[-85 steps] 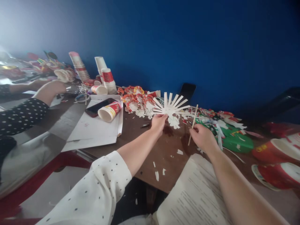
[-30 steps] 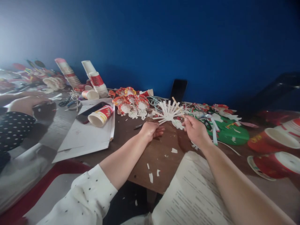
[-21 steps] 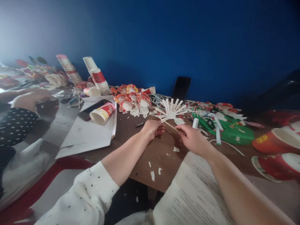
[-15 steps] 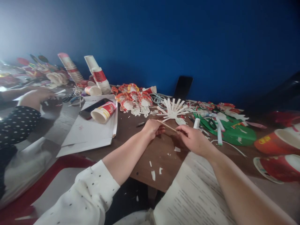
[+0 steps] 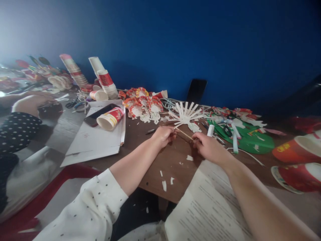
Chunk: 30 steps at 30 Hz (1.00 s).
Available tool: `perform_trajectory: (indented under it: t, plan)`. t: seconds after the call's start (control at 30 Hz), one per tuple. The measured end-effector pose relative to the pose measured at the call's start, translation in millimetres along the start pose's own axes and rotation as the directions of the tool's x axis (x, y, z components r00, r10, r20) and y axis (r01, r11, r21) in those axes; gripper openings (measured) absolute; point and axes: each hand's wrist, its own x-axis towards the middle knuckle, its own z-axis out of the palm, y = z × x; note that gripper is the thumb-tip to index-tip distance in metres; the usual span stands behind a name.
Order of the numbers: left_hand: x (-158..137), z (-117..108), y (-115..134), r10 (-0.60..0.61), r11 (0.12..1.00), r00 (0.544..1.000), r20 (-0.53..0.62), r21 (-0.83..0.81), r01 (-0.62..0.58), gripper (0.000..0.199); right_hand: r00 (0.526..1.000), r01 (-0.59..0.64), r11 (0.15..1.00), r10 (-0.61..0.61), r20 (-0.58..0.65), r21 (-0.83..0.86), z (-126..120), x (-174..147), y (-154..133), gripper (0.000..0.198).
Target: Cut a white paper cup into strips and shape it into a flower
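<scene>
A thin, light-brown stick [image 5: 185, 134] spans the gap between my two hands, low over the brown table. My left hand [image 5: 164, 135] is closed around its left end. At the other end, the fingers of my right hand [image 5: 207, 146] pinch it. Just beyond the stick lies a white paper cup cut into fanned strips [image 5: 186, 115]. A white glue stick or marker [image 5: 210, 130] stands close behind my right hand. Small paper scraps [image 5: 164, 185] are scattered on the table in front of me.
On the left, a paper cup [image 5: 110, 118] and a phone [image 5: 100, 114] rest on white card [image 5: 96, 140]. Cup stacks [image 5: 106, 82] lean near the wall. Green sheet [image 5: 260, 142] and red cups [image 5: 296, 177] lie right. Another person's arm [image 5: 27, 103] is at far left.
Both hands still hold the stick. My right hand has shifted slightly down and right, and the stick now slopes a little more steeply between the hands.
</scene>
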Motion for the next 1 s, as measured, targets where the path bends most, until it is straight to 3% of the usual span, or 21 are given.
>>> perform_trajectory:
  t: [0.33, 1.0]
  plan:
    - [2.2, -2.3, 1.3, -0.038, 0.997, 0.999, 0.016, -0.073, 0.039, 0.022, 1.0, 0.019, 0.999, -0.019, -0.017, 0.043, 0.7, 0.6, -0.9, 0.016]
    - [-1.1, -0.9, 3.1, -0.006, 1.0, 1.0, 0.0, -0.027, 0.006, 0.023, 0.999, 0.042, 0.996, -0.04, -0.025, 0.083, -2.5, 0.4, -1.5, 0.014]
